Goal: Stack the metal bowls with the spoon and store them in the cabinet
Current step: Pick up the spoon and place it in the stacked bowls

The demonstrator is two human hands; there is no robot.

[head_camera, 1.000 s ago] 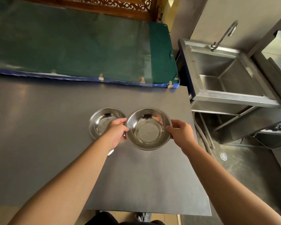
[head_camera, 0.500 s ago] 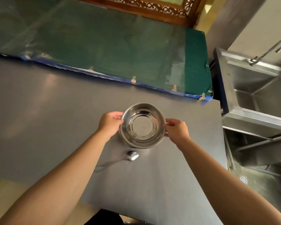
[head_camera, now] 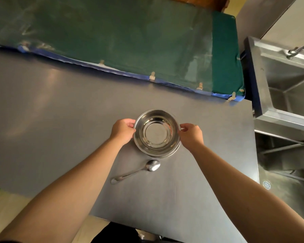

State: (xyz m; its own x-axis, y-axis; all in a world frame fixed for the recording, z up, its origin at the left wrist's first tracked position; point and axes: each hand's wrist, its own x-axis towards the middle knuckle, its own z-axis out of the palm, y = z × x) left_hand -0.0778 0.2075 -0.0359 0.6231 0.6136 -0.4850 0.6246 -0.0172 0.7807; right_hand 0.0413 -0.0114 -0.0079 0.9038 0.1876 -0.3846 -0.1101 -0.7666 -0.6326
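Two shiny metal bowls (head_camera: 157,132) sit nested as one stack on the grey steel table (head_camera: 60,120); the lower bowl's rim shows just under the top one at the near side. My left hand (head_camera: 123,131) pinches the stack's left rim and my right hand (head_camera: 191,134) pinches its right rim. A metal spoon (head_camera: 139,171) lies on the table just in front of the stack, its scoop pointing toward the bowls and its handle angled to the near left.
A green cloth-covered surface (head_camera: 130,37) with a blue edge runs along the table's far side. A steel sink (head_camera: 286,88) with a tap stands to the right, across a gap. The table's near edge is close to my body; a floor drain (head_camera: 266,185) shows at lower right.
One second ago the bowls stood side by side; the bowl in my hands moved left and now sits inside the other. The spoon, hidden before by my arm, is in view.
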